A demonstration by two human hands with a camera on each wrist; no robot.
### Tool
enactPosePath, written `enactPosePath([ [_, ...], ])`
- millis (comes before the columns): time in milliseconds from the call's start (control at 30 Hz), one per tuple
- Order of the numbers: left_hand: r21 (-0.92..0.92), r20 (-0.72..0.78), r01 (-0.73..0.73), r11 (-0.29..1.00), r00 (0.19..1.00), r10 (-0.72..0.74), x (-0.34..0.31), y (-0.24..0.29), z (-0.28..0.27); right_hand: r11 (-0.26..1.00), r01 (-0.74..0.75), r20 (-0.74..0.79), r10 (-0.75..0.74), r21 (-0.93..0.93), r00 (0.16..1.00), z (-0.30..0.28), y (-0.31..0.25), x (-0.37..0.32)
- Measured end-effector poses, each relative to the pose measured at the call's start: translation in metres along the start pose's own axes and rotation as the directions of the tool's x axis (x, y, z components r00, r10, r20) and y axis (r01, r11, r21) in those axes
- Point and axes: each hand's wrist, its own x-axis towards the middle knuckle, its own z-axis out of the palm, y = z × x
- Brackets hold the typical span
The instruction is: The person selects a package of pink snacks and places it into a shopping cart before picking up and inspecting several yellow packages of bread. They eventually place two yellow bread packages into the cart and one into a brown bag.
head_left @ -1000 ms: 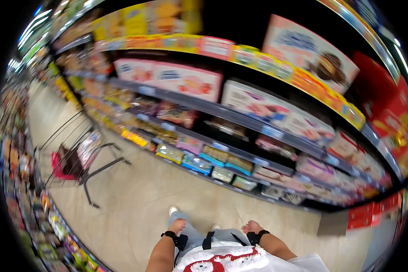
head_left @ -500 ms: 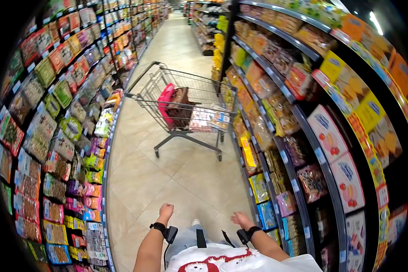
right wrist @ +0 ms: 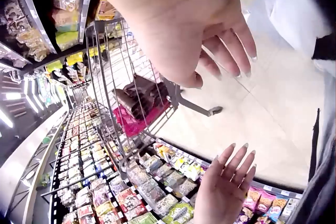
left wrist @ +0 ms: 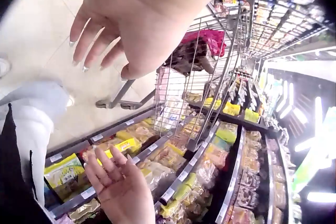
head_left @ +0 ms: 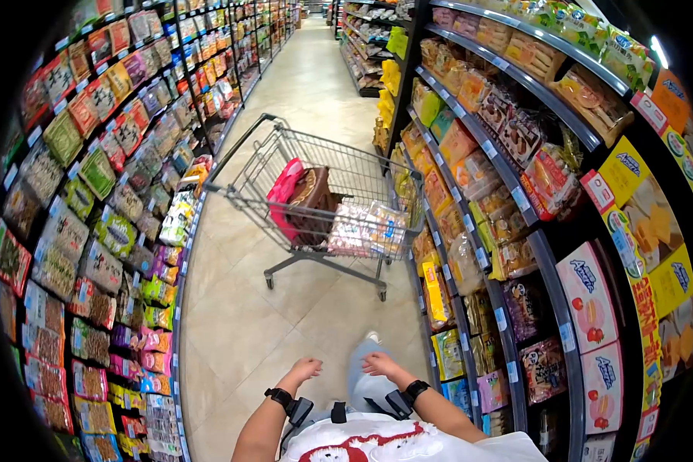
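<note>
Both hands are in front of the person's waist, holding nothing. My left hand (head_left: 306, 369) has its fingers loosely extended, and the left wrist view shows its palm (left wrist: 139, 29) with the fingers spread. On the other side, my right hand (head_left: 379, 364) hangs relaxed, its fingers (right wrist: 236, 50) apart. A grey wire shopping cart (head_left: 350, 148) stands crosswise in the aisle ahead, out of reach of both hands. Inside it lie a brown bag (head_left: 313, 196), a bright pink item (head_left: 285, 185) and clear-wrapped packages (head_left: 352, 227).
Tall shelving with hanging snack packets (head_left: 92, 266) lines the left side. Along the right, shelves (head_left: 508, 185) carry bagged baked goods, with pink-and-white boxes (head_left: 593, 300) closer by. The tiled floor (head_left: 246, 331) runs between them, past the cart and into the distance.
The head view has swung from the right-hand shelves to face along the aisle. The cart now appears central and nearer. Both hands have come closer together in front of the body.
</note>
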Motion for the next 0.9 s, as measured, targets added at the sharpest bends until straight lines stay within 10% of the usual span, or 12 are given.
enactPosePath([
  [400,0.103,0.07,-0.347,0.932,0.937,0.341,0.151,0.253,0.017,0.906,0.317,-0.254,-0.248,0.281,0.935,-0.175,-0.179,0.099],
  [900,-0.306,0.096,-0.3,0.903,0.934,0.343,0.277,0.419,-0.033,0.873,0.359,-0.419,-0.205,0.331,0.885,-0.261,-0.319,0.231],
])
